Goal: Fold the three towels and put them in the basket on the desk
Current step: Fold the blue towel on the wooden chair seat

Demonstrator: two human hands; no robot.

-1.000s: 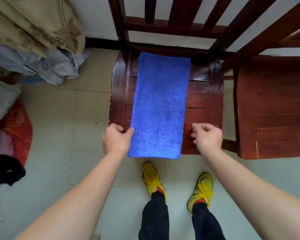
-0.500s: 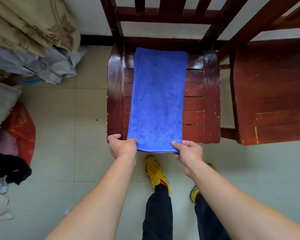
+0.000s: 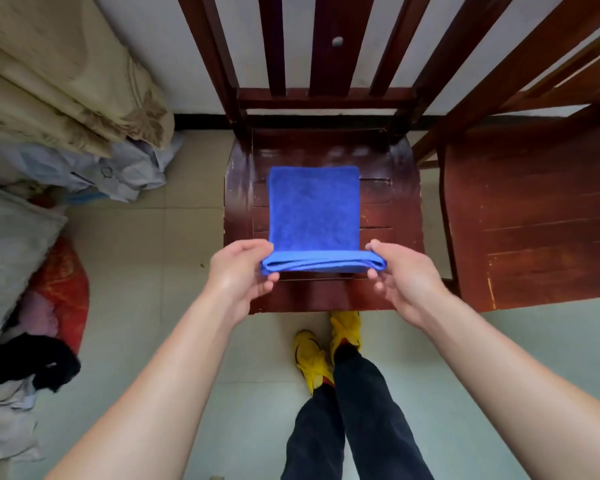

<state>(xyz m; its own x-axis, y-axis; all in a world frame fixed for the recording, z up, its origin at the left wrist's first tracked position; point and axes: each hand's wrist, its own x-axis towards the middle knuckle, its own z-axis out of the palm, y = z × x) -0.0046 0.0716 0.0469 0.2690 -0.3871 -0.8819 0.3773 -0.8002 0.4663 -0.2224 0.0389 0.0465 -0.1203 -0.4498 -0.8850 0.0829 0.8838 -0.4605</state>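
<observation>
A blue towel [image 3: 314,209] is folded into a short rectangle over the seat of a dark red wooden chair [image 3: 388,216]. My left hand [image 3: 241,271] pinches the towel's near left corner between thumb and fingers. My right hand [image 3: 400,271] pinches the near right corner the same way. The near edge shows several stacked layers, lifted a little above the seat. No basket, desk or other towels are in view.
A second wooden chair [image 3: 534,220] stands right of the first. Beige curtains [image 3: 59,74] and a heap of clothes and bags [image 3: 32,271] fill the left side. My yellow shoes [image 3: 326,344] stand on the tiled floor just before the chair.
Both hands took the long towel's near end and carried it away from me over the rest, halving its length. The view also tipped closer to the chair.
</observation>
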